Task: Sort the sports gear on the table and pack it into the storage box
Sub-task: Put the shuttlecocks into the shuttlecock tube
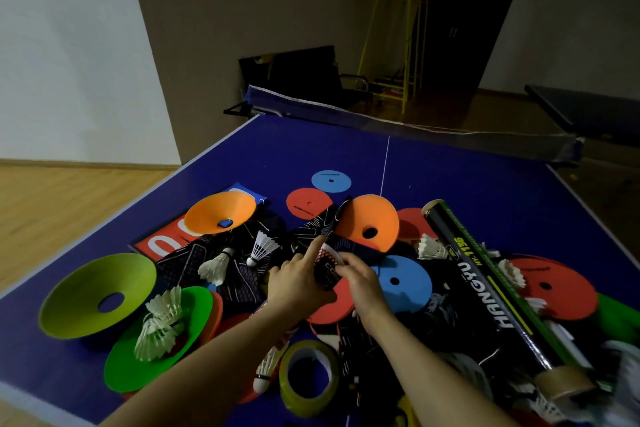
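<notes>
Above the worktop (450,166) pile, both hands (298,282) (360,279) holding one dark glove (327,272), long axis pointing away, grip narrow.

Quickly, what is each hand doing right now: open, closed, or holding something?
Left hand: holding the black patterned glove, index finger extended.
Right hand: pinching the same glove from the other side.
</notes>
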Available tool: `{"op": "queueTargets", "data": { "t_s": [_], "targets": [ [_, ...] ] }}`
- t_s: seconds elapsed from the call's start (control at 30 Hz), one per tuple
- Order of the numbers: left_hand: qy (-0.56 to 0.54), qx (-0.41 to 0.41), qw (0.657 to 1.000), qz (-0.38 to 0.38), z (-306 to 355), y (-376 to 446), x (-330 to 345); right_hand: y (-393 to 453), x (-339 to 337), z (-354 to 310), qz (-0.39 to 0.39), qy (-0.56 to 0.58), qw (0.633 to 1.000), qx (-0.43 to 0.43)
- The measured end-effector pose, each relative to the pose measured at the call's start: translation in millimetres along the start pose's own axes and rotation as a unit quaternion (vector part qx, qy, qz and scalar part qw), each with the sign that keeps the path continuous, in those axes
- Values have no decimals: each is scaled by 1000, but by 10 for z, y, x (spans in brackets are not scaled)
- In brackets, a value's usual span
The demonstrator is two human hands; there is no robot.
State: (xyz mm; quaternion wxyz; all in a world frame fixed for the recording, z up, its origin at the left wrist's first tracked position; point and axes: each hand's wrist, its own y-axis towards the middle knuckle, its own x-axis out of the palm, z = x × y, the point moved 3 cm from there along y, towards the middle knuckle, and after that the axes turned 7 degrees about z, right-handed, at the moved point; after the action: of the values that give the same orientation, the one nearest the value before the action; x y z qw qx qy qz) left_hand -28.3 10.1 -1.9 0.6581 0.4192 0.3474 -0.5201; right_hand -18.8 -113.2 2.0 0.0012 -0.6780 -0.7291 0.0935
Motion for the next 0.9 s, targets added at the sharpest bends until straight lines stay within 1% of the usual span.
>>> {"op": "queueTargets", "data": {
  "t_s": [0.13,0.3,0.47,0.57,0.73,0.9],
  "targets": [
    [-15,1,1000,3,35,17,-22,8,-53,-70,-11,-4,1000,-14],
    [-123,-14,991,53,65,38,-30,41,-30,-113,9,-1,999,-35],
    [-195,-31,979,50,86,-10,-9,77,25,-110,4,-36,998,-43],
    [-197,-38,978,52,75,-22,-51,108,15,-120,-10,-57,997,-47],
    [-176,-14,983,57,21,4,-173,123,110,-240,-44,-58,994,-76],
    [-189,22,978,85,-101,74,-348,105,345,-365,-28,-66,992,-101]
  ]
}}
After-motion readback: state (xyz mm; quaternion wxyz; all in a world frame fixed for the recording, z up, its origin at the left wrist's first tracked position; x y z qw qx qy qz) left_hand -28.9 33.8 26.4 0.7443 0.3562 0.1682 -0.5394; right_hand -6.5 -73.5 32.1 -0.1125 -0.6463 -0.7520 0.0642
